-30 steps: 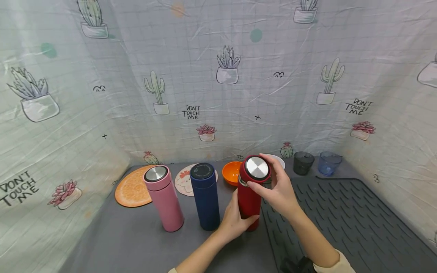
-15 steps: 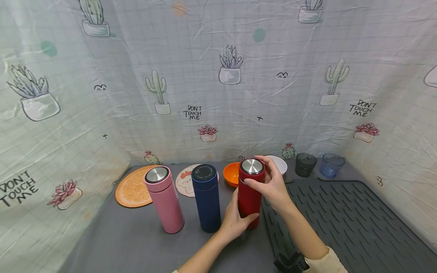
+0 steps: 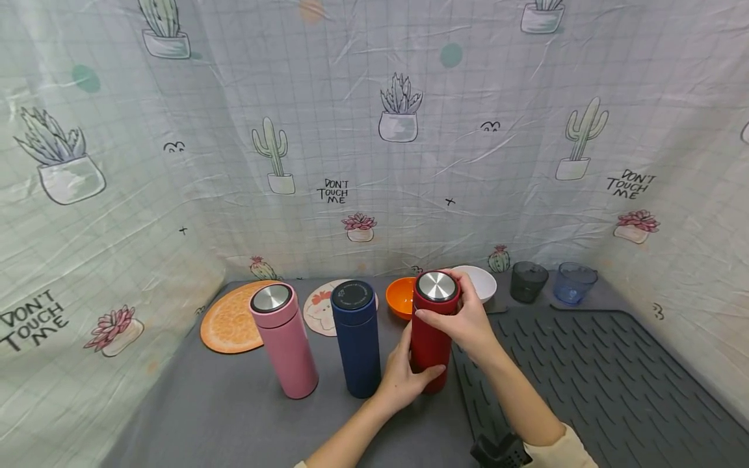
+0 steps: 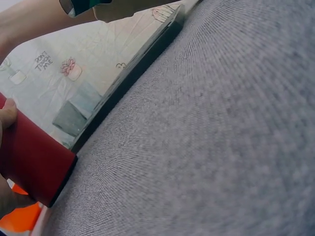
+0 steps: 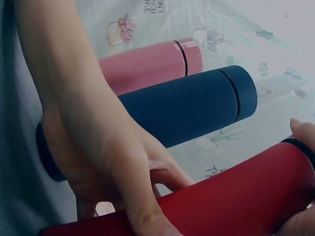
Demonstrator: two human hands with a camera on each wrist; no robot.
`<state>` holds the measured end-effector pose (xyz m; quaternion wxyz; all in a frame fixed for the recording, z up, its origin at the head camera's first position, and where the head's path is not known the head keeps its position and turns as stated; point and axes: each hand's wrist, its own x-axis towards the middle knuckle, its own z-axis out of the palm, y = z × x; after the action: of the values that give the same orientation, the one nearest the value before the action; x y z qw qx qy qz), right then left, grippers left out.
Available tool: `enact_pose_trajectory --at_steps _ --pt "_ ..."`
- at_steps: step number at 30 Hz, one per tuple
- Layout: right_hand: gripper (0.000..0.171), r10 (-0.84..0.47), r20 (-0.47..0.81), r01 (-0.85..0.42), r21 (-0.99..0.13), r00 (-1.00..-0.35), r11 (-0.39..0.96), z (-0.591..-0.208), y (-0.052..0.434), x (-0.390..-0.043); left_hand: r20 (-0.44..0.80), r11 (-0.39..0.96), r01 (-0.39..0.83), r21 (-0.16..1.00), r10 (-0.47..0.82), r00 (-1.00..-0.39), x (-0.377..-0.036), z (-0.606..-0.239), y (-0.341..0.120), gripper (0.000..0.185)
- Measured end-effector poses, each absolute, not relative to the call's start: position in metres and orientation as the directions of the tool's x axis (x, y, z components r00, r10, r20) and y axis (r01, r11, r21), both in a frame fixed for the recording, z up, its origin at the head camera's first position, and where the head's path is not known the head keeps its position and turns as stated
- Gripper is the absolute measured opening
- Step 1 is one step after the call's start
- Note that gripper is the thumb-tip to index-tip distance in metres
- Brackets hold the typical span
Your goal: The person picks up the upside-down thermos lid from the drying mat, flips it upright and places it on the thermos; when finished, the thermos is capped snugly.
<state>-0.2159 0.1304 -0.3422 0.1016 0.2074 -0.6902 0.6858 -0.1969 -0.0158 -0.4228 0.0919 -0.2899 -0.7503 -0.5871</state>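
Note:
A red thermos flask [image 3: 430,344] stands upright on the grey table with its steel-topped lid [image 3: 437,286] sitting on it. My left hand [image 3: 402,378] grips the lower body, fingers and thumb curled round it. At the top, my right hand [image 3: 466,323] holds the lid, its thumb on the near side and the fingers behind. In the left wrist view the flask's black base [image 4: 64,181] meets the table. To the left stand a blue thermos flask [image 3: 357,351] and a pink thermos flask [image 3: 285,357], both upright with lids on.
Behind lie an orange-slice placemat [image 3: 231,325] and a round chicken coaster [image 3: 318,315]. An orange bowl [image 3: 400,299], a white bowl [image 3: 482,283], a dark cup [image 3: 528,283] and a blue cup [image 3: 575,284] stand along the back. A dark ridged mat [image 3: 585,370] covers the right side.
The red flask's lid sat tilted and raised, with a steel neck showing; it has come down level onto the flask under my right hand. The left hand keeps its grip.

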Motion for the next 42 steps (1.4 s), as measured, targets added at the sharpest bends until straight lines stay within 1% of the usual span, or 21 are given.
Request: enact_pose_trajectory --at_steps 2,4,7,10,12,14,16,19,22,25,29,32,35,39,42 --pt "0.069 -0.178 0.418 -0.419 -0.907 -0.891 -0.034 -0.340 0.131 -0.214 0.473 0.133 0.536 0.833 0.331 -0.817 -0.197 -0.422 -0.016 0.078" --pt "0.065 -0.226 0.423 -0.421 -0.905 -0.877 -0.060 -0.338 0.133 -0.213 0.471 0.120 0.533 0.838 0.336 -0.816 -0.197 -0.422 -0.017 0.078" --pt "0.059 -0.265 0.449 -0.434 -0.893 -0.853 -0.115 -0.337 0.136 -0.214 0.488 0.110 0.547 0.830 0.334 -0.807 -0.197 -0.423 -0.017 0.077" --pt "0.053 -0.228 0.472 -0.444 -0.881 -0.852 -0.163 -0.339 0.135 -0.216 0.497 0.121 0.558 0.821 0.331 -0.802 -0.197 -0.423 -0.017 0.076" --pt "0.056 -0.194 0.475 -0.449 -0.878 -0.858 -0.166 -0.339 0.134 -0.217 0.487 0.131 0.550 0.825 0.330 -0.808 -0.197 -0.422 -0.016 0.076" --pt "0.060 -0.186 0.470 -0.451 -0.882 -0.863 -0.138 -0.339 0.133 -0.216 0.472 0.135 0.537 0.833 0.333 -0.816 -0.197 -0.422 -0.016 0.076" --pt "0.059 -0.215 0.469 -0.449 -0.883 -0.857 -0.136 -0.339 0.134 -0.216 0.465 0.135 0.530 0.837 0.335 -0.820 -0.197 -0.421 -0.016 0.076" --pt "0.057 -0.261 0.474 -0.443 -0.880 -0.841 -0.171 -0.339 0.137 -0.216 0.468 0.128 0.533 0.837 0.337 -0.817 -0.197 -0.422 -0.016 0.076" --pt "0.055 -0.237 0.469 -0.432 -0.881 -0.851 -0.192 -0.339 0.138 -0.218 0.472 0.127 0.538 0.833 0.342 -0.812 -0.197 -0.422 -0.016 0.076" --pt "0.061 -0.216 0.447 -0.423 -0.894 -0.868 -0.148 -0.340 0.138 -0.218 0.466 0.127 0.534 0.836 0.348 -0.813 -0.196 -0.422 -0.016 0.077" --pt "0.058 -0.249 0.455 -0.426 -0.890 -0.855 -0.162 -0.340 0.138 -0.218 0.469 0.125 0.536 0.835 0.349 -0.811 -0.196 -0.421 -0.016 0.076" --pt "0.053 -0.232 0.467 -0.432 -0.883 -0.853 -0.185 -0.339 0.137 -0.217 0.472 0.128 0.539 0.832 0.348 -0.810 -0.196 -0.422 -0.016 0.076" --pt "0.056 -0.224 0.466 -0.439 -0.884 -0.856 -0.160 -0.338 0.137 -0.217 0.469 0.128 0.537 0.834 0.348 -0.811 -0.196 -0.422 -0.016 0.078" --pt "0.057 -0.284 0.477 -0.444 -0.878 -0.832 -0.175 -0.338 0.139 -0.217 0.477 0.128 0.545 0.828 0.348 -0.807 -0.197 -0.423 -0.015 0.077" --pt "0.052 -0.287 0.478 -0.436 -0.877 -0.830 -0.200 -0.339 0.141 -0.218 0.482 0.141 0.555 0.820 0.351 -0.802 -0.196 -0.423 -0.016 0.077"
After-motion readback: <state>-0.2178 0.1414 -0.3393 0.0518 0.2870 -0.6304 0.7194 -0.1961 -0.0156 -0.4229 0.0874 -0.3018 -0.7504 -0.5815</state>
